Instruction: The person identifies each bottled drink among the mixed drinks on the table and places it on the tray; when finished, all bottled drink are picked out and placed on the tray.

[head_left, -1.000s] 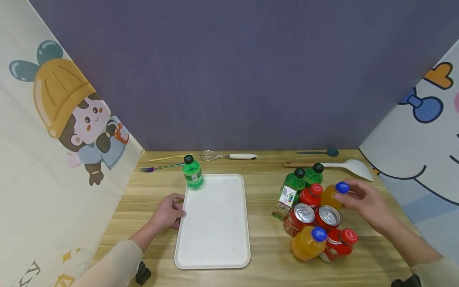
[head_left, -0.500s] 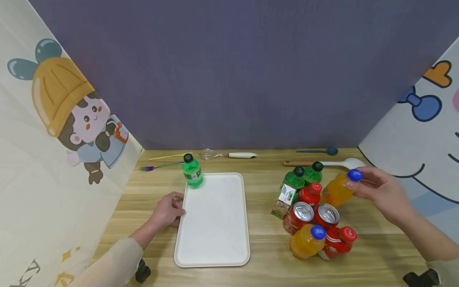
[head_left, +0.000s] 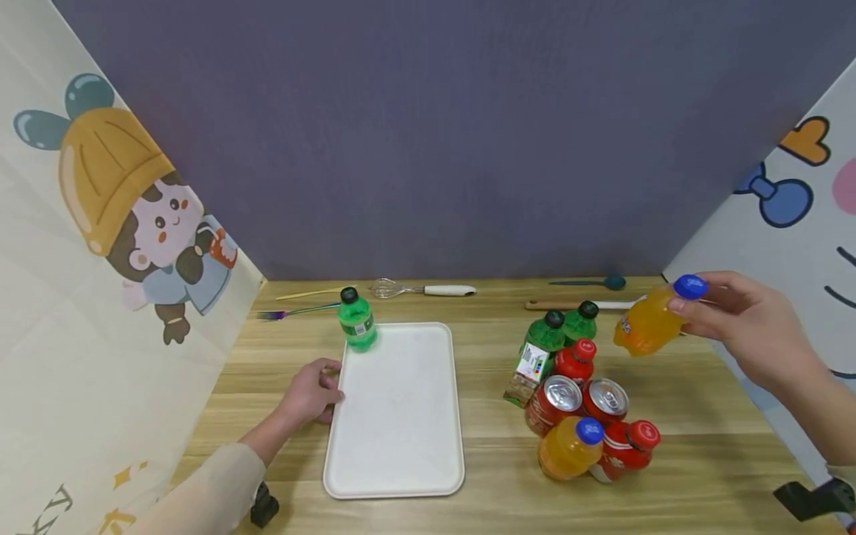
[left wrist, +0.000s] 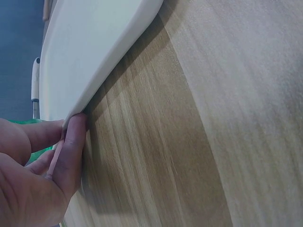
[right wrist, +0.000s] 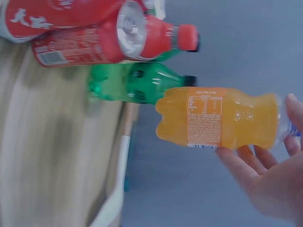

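Observation:
My right hand point(head_left: 762, 327) grips a bottle of orange soda point(head_left: 645, 325) near its blue cap and holds it tilted, raised off the table. In the right wrist view the orange bottle point(right wrist: 241, 118) shows its printed label, with the fingers around its neck end. With thumb and finger my left hand point(head_left: 314, 392) pinches the left rim of a white tray point(head_left: 394, 409); the left wrist view shows the fingers right at that rim. A green soda bottle point(head_left: 359, 327) with a black cap stands at the tray's far left corner.
Right of the tray, drinks crowd together: green bottles point(head_left: 545, 338), red cans point(head_left: 556, 405), red bottles point(head_left: 627, 452), another orange bottle point(head_left: 568, 449) and a drink carton point(head_left: 528, 375). Along the back lie a whisk point(head_left: 449, 290), a fork point(head_left: 281, 315) and a long-handled white spoon point(head_left: 611, 305).
My right hand has lifted the orange soda bottle out of the group, moving up and to the right, and the bottle now tilts. The left hand and tray have stayed put.

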Demonstrator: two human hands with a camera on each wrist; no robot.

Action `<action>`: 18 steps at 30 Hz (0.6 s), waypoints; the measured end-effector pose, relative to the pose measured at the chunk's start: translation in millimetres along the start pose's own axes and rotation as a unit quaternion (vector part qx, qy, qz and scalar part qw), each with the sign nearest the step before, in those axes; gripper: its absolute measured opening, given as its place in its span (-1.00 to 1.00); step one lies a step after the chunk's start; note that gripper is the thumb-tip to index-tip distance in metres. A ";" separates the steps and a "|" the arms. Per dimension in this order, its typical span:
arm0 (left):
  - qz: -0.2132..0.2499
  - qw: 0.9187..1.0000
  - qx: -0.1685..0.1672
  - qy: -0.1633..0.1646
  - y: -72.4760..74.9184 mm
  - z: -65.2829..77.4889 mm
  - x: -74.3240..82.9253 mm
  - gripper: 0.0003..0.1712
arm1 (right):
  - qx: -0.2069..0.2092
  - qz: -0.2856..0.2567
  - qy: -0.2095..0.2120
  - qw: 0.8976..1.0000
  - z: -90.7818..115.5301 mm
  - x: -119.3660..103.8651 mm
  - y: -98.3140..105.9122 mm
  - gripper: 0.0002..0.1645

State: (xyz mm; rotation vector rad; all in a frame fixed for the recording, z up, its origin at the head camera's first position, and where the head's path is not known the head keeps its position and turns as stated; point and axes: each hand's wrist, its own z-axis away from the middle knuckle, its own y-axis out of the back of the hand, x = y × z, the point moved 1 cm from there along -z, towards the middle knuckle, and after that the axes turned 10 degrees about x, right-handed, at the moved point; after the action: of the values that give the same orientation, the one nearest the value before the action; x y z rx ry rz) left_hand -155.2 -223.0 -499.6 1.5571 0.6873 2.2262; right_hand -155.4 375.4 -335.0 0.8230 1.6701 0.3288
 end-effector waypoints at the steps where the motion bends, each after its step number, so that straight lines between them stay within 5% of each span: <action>1: 0.001 1.000 0.000 -0.001 -0.1 -0.1 0.2 -0.29 | 0.003 -0.003 0.002 1.000 -2.1 -2.7 1.5 -0.50; 18: 0.032 0.999 0.000 -0.002 1.6 0.4 -4.7 -0.32 | 0.005 -0.012 0.037 0.999 -30.6 -74.7 5.2 -0.48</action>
State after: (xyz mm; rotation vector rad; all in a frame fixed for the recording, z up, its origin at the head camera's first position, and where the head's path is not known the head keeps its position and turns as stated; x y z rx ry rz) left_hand -153.3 -226.7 -502.2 1.6050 0.6457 2.2687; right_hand -177.3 335.6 -268.2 0.8059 1.7497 0.3392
